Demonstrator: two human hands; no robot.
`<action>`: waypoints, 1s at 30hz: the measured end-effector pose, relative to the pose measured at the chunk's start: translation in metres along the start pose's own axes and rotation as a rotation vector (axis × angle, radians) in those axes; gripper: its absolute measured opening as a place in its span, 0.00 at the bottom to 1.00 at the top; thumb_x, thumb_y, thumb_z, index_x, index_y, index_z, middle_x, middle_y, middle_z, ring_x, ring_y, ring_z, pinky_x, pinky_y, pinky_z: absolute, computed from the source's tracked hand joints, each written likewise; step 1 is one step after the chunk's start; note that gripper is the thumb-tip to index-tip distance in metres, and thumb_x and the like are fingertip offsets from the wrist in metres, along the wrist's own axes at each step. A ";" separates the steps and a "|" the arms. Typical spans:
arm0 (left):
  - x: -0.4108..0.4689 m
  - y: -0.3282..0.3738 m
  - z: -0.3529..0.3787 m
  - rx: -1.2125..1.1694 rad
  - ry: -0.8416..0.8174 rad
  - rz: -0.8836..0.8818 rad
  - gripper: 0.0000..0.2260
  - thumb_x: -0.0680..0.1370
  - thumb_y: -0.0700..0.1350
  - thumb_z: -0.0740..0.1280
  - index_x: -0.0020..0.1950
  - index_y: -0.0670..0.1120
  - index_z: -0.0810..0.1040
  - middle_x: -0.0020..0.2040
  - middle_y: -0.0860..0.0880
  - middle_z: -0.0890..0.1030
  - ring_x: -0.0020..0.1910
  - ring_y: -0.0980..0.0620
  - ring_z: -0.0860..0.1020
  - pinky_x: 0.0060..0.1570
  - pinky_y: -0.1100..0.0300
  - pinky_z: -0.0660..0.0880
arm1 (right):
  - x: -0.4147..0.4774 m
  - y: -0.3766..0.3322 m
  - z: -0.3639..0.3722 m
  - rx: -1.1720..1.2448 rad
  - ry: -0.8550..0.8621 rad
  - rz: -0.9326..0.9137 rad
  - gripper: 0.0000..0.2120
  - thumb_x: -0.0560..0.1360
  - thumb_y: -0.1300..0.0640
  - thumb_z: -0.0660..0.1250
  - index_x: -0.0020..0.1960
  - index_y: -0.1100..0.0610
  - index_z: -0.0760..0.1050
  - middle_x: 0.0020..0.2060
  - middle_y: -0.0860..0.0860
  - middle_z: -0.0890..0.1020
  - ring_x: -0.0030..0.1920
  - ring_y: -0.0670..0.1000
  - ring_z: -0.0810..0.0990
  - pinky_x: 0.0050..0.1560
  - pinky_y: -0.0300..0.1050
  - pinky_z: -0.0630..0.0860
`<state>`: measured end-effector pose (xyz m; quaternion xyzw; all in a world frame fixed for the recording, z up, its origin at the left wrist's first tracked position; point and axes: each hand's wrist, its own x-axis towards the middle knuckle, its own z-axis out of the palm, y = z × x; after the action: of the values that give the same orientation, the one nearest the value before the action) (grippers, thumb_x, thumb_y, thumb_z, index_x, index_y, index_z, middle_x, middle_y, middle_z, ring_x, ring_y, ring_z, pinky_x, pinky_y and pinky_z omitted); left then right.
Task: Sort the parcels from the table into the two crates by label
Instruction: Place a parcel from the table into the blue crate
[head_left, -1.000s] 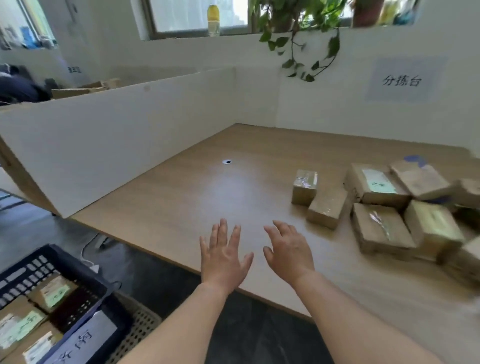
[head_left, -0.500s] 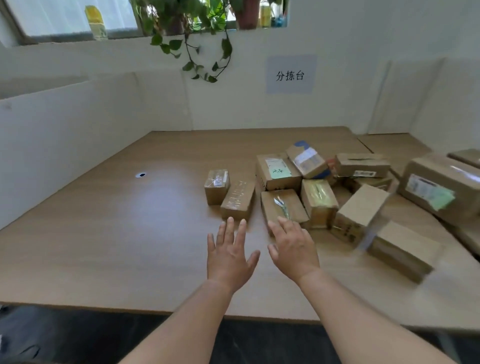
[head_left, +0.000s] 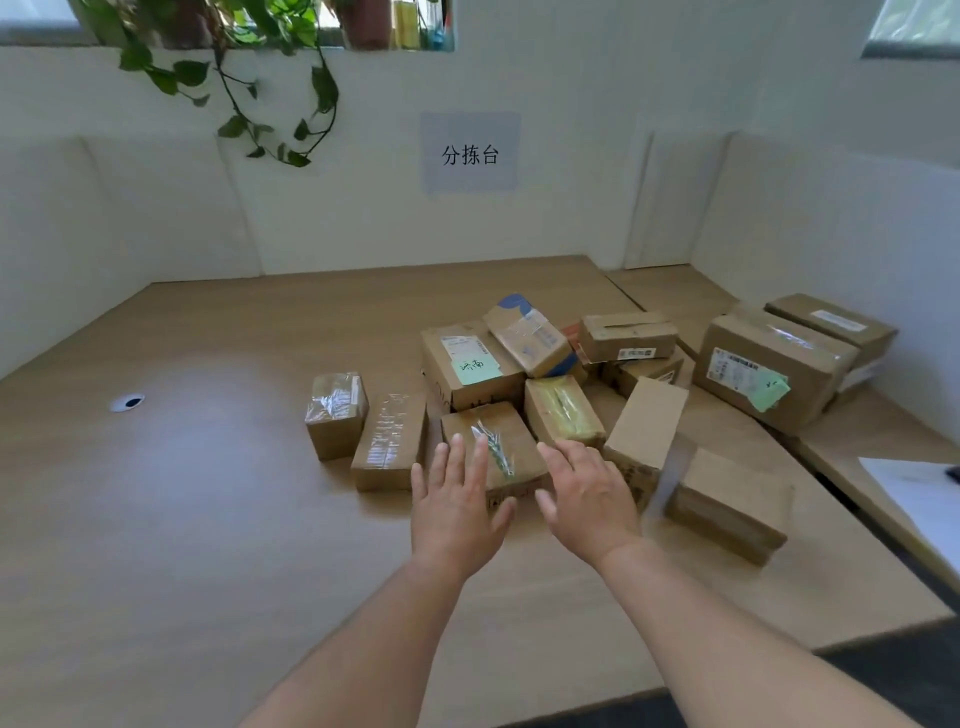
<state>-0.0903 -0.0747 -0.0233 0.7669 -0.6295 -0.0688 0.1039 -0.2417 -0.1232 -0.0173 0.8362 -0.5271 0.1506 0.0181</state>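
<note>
View has swung right since the earlier frame; both hands have advanced to the parcel pile. Table (head_left: 208, 519) carries the parcels centre-right; crates not in view. Left hand (head_left: 457, 509) and right hand (head_left: 587, 504), spread and empty, flank the nearest parcel (head_left: 493, 447). Reach step; judged next: grasp, read label.
</note>
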 end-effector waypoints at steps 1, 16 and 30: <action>0.008 -0.003 -0.001 -0.012 0.008 0.008 0.34 0.80 0.63 0.52 0.78 0.54 0.37 0.79 0.49 0.39 0.78 0.49 0.39 0.76 0.46 0.40 | 0.009 -0.001 -0.001 -0.002 -0.003 -0.001 0.28 0.67 0.52 0.75 0.65 0.57 0.75 0.60 0.57 0.78 0.58 0.57 0.78 0.54 0.52 0.76; 0.123 -0.049 0.004 -0.069 -0.031 -0.072 0.37 0.80 0.64 0.53 0.78 0.51 0.36 0.80 0.44 0.43 0.78 0.46 0.46 0.76 0.52 0.49 | 0.126 -0.011 0.054 0.104 -0.181 -0.083 0.26 0.81 0.51 0.57 0.77 0.53 0.55 0.72 0.52 0.64 0.71 0.52 0.62 0.71 0.46 0.61; 0.248 -0.048 0.015 -0.172 -0.155 -0.244 0.36 0.80 0.61 0.57 0.79 0.52 0.40 0.79 0.44 0.48 0.76 0.41 0.57 0.71 0.48 0.60 | 0.253 0.039 0.096 0.133 -0.296 -0.019 0.20 0.81 0.50 0.55 0.71 0.55 0.64 0.67 0.52 0.69 0.66 0.54 0.67 0.61 0.47 0.66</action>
<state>0.0005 -0.3095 -0.0435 0.8183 -0.5297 -0.1933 0.1114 -0.1532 -0.3804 -0.0453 0.8535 -0.5049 0.0603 -0.1138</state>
